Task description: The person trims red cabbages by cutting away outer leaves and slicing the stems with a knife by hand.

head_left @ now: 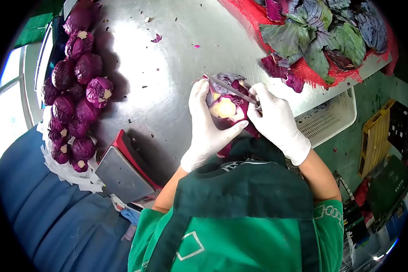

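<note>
A red cabbage with a pale cut stem end is close to my body at the table's front edge. My left hand, in a white glove, grips the cabbage from its left side, thumb below the stem. In my gloved right hand is a knife, its blade slanting up and left across the top of the cabbage. The right fingers are wrapped around the handle, which is mostly hidden. Purple leaf pieces hang below the cabbage.
Several trimmed red cabbages are piled along the left of the metal table. Loose outer leaves lie on red netting at the upper right. A white crate sits below the table edge. A red-and-grey box-like object is at left.
</note>
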A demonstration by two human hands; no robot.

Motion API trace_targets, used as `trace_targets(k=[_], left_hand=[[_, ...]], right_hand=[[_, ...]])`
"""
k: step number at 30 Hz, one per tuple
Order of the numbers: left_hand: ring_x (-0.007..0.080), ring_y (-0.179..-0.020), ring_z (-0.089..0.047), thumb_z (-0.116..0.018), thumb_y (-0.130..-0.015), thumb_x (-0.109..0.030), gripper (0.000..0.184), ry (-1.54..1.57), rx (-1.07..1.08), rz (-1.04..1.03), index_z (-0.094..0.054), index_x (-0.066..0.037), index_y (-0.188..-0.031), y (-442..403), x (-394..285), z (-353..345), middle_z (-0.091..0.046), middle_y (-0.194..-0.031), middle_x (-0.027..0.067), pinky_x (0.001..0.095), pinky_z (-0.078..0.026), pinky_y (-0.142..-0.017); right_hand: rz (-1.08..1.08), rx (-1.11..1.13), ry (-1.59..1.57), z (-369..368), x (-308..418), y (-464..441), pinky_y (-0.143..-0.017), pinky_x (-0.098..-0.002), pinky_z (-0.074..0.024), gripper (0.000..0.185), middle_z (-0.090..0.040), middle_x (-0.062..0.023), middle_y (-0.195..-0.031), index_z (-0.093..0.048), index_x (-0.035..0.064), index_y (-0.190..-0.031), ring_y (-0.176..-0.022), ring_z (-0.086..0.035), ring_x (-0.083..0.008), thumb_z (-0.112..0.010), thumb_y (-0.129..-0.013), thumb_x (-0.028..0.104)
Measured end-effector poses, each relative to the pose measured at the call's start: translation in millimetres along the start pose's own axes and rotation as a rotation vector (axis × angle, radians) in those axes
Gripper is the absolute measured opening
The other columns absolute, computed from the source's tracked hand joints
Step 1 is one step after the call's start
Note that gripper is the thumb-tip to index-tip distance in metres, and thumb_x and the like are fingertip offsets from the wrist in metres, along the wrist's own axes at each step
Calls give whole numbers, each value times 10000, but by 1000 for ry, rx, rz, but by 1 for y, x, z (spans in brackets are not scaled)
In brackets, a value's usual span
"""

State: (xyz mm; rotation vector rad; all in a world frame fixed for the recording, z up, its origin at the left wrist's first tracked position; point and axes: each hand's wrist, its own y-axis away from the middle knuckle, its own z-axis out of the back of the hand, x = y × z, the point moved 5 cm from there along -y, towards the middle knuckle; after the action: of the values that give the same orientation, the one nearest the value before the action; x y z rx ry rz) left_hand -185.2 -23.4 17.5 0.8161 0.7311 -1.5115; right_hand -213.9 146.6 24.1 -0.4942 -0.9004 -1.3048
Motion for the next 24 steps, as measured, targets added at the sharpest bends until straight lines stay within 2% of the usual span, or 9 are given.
trace_targets(k=[3,5,7,9,13,15,17,20,24], left_hand=[[390,-1384,-280,-911,-593,-216,1115,0,15,-46,-229,22,-1443,2,1,0,-260,-1461,236,456,-277,-1144],[392,-1389,-274,-907,-603,-220,1110,16,33,-25,-227,24,-1446,1,5,3,-258,-1462,238,457,-268,-1150],[346,-1382,-306,-911,-599,-193,1079,29,35,-44,-261,-1,-1437,-5,3,8,-289,-1452,220,432,-269,-1150],[363,-1386,-290,-915,-594,-220,1077,-116,154,-138,-283,-29,-1445,-13,-6,10,-275,-1452,228,450,-267,-1149],[416,-1419,-197,-914,-602,-284,1092,-34,138,37,-284,-71,-1469,-4,3,29,-194,-1483,253,497,-262,-1151],[425,-1418,-200,-909,-623,-347,1120,47,90,95,-253,-39,-1477,6,2,25,-187,-1482,265,496,-275,-1142],[424,-1417,-208,-907,-625,-330,1118,-52,-46,118,-249,-30,-1477,8,-8,13,-177,-1487,270,498,-289,-1132],[419,-1409,-226,-903,-622,-289,1085,-56,-53,120,-270,-36,-1467,0,-4,8,-212,-1476,271,488,-301,-1126],[388,-1382,-282,-893,-623,-242,1028,-4,-57,102,-309,-50,-1446,-1,4,11,-301,-1427,229,459,-314,-1127]], right_hand=[[-267,-218,353,26,-71,-17,-591,-423,-546,171,-665,-136,-743,-541,93,-1054,-675,-685,-333,-595,-906,159],[-247,-314,181,54,-108,-22,-569,-400,-534,208,-662,-107,-727,-563,87,-1091,-623,-682,-280,-595,-924,206],[-248,-179,-94,51,-54,-24,-615,-279,-496,425,-619,-26,-742,-573,97,-1217,-630,-565,-91,-724,-860,272],[-110,38,-196,24,-20,-29,-641,-255,-474,423,-585,3,-789,-584,64,-1181,-696,-518,-70,-754,-847,260],[-305,303,-531,-5,-14,-32,-665,-258,-465,397,-553,27,-822,-567,2,-1152,-726,-501,-71,-737,-878,233],[-261,199,-462,-15,-23,-24,-672,-269,-473,379,-582,-1,-835,-560,19,-1155,-748,-529,-82,-713,-896,249],[-37,97,-182,-13,-7,-19,-593,-352,-505,301,-607,-131,-822,-535,35,-1103,-655,-627,-241,-646,-917,244],[46,17,165,-10,8,-11,-633,-390,-519,145,-616,-161,-807,-539,23,-991,-695,-646,-317,-612,-872,61],[23,-110,164,-2,-26,-4,-592,-489,-526,135,-613,-205,-757,-485,53,-990,-681,-642,-415,-565,-884,77]])
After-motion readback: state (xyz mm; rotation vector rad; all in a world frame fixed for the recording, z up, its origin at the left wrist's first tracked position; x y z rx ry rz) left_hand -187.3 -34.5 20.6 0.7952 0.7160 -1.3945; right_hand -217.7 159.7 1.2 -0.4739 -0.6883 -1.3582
